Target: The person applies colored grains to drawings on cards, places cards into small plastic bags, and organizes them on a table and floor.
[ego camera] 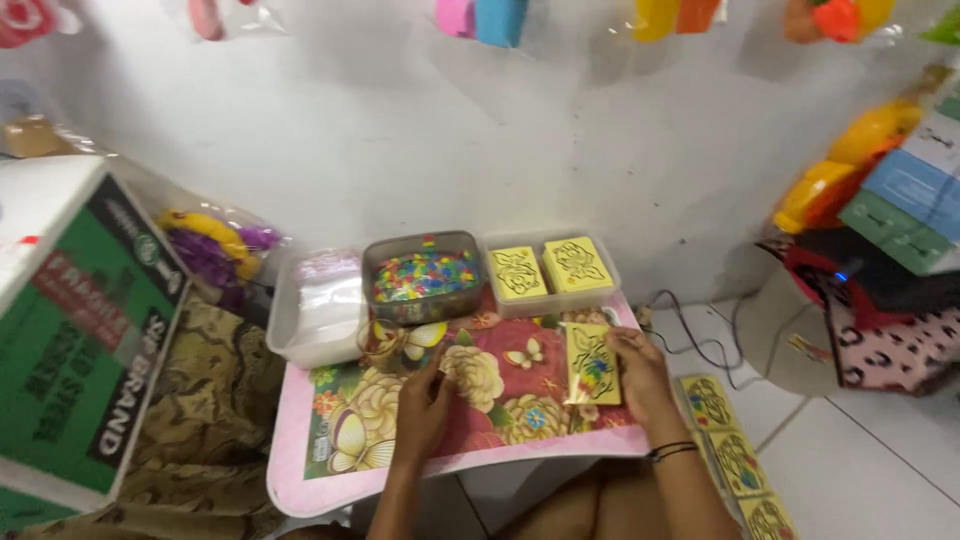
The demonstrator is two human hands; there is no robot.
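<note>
Head view shows a yellow patterned card (592, 365) lying flat on the floral tabletop (500, 385) near its right edge, partly filled with coloured pieces. The right hand (640, 375) is laid on the card's right border, fingers curled loosely over it, nothing being lifted. The left hand (425, 405) is rested on the table, fingers bent; whether a small piece is pinched cannot be told. The card is judged light, thin and fairly stiff, best taken by its long edges. Room is limited: a bin of coloured pieces (422, 275), a tray of yellow cards (548, 270) and a white tub (315, 310) are ranged along the back edge.
</note>
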